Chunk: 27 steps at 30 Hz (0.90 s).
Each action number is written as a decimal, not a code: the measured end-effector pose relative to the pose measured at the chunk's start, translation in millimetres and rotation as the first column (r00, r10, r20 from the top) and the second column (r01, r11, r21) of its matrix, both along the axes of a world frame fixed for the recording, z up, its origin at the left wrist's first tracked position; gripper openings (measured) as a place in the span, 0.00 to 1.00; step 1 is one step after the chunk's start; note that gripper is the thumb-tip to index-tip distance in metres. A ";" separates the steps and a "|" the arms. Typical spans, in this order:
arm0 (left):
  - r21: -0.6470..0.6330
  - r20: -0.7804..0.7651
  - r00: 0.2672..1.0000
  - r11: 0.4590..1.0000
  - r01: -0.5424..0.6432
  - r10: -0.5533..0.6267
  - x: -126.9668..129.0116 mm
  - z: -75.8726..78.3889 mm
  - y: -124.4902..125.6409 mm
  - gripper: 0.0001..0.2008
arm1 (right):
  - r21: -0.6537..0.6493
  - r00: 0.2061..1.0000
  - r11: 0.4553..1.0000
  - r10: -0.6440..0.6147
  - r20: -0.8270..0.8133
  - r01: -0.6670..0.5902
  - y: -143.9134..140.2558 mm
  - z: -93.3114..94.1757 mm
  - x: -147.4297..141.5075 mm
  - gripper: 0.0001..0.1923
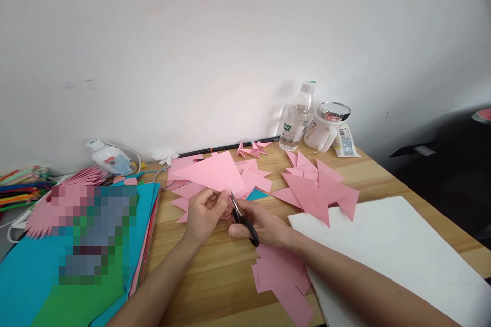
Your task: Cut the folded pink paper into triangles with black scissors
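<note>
At the middle of the frame, just below centre, I am cutting pink paper with scissors. My left hand (203, 212) pinches the near edge of a large pink paper triangle (215, 171), fingers curled closed on it, and the sheet rises away from me over the counter (199, 265). My right hand (261, 225) is wrapped around the black handles of the scissors (241, 217), gripping them firmly; the blades point up and left, with their tips at the paper's lower edge, right beside my left fingers. I cannot tell how far the blades are parted. I judge the cut is only starting, since the triangle looks whole. The next move calls for a steady hold on the sheet and blades kept clear of my left fingertips. Cut pink pieces (318, 189) lie to the right of centre, more (284, 281) sit below my right wrist, and a white sheet (391, 250) fills the lower right.
</note>
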<state>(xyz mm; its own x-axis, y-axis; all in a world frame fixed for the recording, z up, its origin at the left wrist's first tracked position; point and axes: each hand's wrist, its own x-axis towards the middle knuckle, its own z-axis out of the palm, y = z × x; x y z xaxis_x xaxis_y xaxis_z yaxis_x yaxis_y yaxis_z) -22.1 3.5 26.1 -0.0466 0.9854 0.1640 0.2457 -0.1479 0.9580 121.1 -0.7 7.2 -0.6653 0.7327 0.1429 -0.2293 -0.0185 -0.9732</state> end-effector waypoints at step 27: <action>-0.006 -0.024 0.999 1.000 -0.026 0.026 -0.7 -2.7 -8.1 0.10 | -0.093 0.994 0.996 0.014 0.104 -0.005 -1.8 -3.4 3.1 0.26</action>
<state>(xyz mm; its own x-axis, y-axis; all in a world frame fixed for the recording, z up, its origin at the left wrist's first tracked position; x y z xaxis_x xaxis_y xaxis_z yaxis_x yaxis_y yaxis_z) -22.9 -4.6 23.4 -0.0687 0.9849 0.1591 0.2724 -0.1349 0.9527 124.2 -2.5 3.8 -0.6802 0.7330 0.0043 -0.1258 -0.1110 -0.9858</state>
